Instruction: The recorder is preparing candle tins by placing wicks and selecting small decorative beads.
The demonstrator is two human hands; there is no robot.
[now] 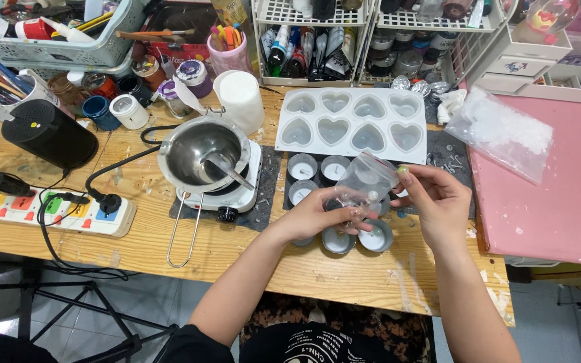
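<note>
My left hand (324, 214) grips the lower end of a small clear plastic bag (364, 180) that holds small pieces. My right hand (435, 198) pinches the bag's upper right edge between thumb and fingers. Both hands hover over several small round metal cups (302, 166) with white wax and wicks, set on a dark mat at the table's front. Behind them lies a white heart-cavity mould (351, 124).
A metal pouring pot (203, 149) with a spoon sits on a small white hotplate (226, 195). A power strip (52, 210) and black speaker (48, 133) are at left. A bag of white wax flakes (502, 131) rests on a pink board (553, 195). Jars, baskets and racks crowd the back.
</note>
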